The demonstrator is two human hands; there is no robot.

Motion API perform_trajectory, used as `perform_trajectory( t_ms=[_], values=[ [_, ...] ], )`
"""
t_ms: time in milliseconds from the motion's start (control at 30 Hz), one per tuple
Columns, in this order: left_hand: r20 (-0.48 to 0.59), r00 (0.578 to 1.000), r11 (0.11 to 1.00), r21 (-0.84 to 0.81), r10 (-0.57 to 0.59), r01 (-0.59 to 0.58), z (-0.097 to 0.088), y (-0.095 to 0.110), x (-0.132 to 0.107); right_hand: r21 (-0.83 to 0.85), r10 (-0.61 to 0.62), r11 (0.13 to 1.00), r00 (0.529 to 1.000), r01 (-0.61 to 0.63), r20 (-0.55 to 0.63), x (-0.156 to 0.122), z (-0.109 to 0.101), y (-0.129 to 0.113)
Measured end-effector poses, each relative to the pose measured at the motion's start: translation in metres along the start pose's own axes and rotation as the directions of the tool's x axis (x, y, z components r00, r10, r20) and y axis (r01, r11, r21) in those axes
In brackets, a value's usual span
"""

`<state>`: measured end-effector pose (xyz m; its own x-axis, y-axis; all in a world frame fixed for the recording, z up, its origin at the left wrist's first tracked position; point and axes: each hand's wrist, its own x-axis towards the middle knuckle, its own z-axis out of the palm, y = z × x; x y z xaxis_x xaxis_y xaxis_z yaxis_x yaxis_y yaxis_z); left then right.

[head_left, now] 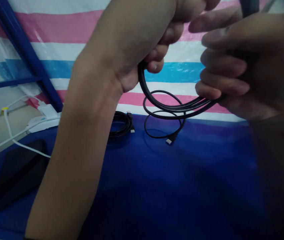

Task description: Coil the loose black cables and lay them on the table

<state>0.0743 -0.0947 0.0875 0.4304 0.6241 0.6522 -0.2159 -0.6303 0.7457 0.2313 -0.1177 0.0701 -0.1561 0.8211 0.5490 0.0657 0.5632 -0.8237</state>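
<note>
Between my two raised hands hangs a looped bundle of black USB cable (172, 108). My left hand (160, 43) is closed around one side of the loops. The fingers of my right hand (227, 66) are curled on the other side, and the upper part of that hand is blurred. From the bundle a loose length drops in rings to the table, ending in a plug (170, 140) with a bare metal tip. The top of the bundle lies beyond the frame or behind my fingers.
A second coiled black cable (121, 125) lies on the blue table (157, 186), partly behind my left forearm. At the left are a dark flat object (19, 173), a white power strip (44, 123) and white cords. Behind stands a striped sheet (56, 28) with a blue metal frame (19, 43).
</note>
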Motion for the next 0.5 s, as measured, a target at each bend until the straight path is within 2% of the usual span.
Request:
perform_trajectory(
  t_ms=[33, 100, 167, 233, 300, 367, 500],
  values=[
    [-0.043, 0.999, 0.998, -0.070, -0.005, 0.002, 0.003, 0.002, 0.000, 0.020, -0.012, 1.000, 1.000, 0.012, -0.004, 0.001, 0.003, 0.000],
    [-0.223, 0.973, 0.981, -0.195, -0.054, 0.010, 0.010, 0.006, 0.001, 0.117, -0.055, 0.991, 0.996, 0.063, -0.074, 0.001, 0.011, 0.000],
    [-0.412, 0.904, 0.964, -0.267, -0.118, 0.004, 0.016, 0.008, 0.003, 0.245, -0.056, 0.966, 0.990, 0.086, -0.127, 0.000, 0.022, -0.001],
    [-0.505, 0.855, 0.960, -0.280, -0.120, -0.031, 0.020, 0.009, 0.005, 0.306, -0.037, 0.949, 0.989, 0.081, -0.145, -0.002, 0.030, -0.002],
    [-0.498, 0.860, 0.962, -0.271, -0.111, -0.033, 0.023, 0.011, 0.005, 0.279, -0.023, 0.957, 0.984, 0.073, -0.177, -0.002, 0.032, -0.002],
    [-0.418, 0.898, 0.951, -0.308, -0.139, 0.003, 0.023, 0.014, 0.002, 0.214, -0.007, 0.976, 0.981, 0.050, -0.195, -0.002, 0.028, -0.001],
    [-0.265, 0.932, 0.897, -0.428, -0.246, 0.115, 0.016, 0.020, -0.007, 0.011, -0.012, 1.000, 0.993, 0.014, -0.115, 0.001, 0.007, 0.004]
  ],
)
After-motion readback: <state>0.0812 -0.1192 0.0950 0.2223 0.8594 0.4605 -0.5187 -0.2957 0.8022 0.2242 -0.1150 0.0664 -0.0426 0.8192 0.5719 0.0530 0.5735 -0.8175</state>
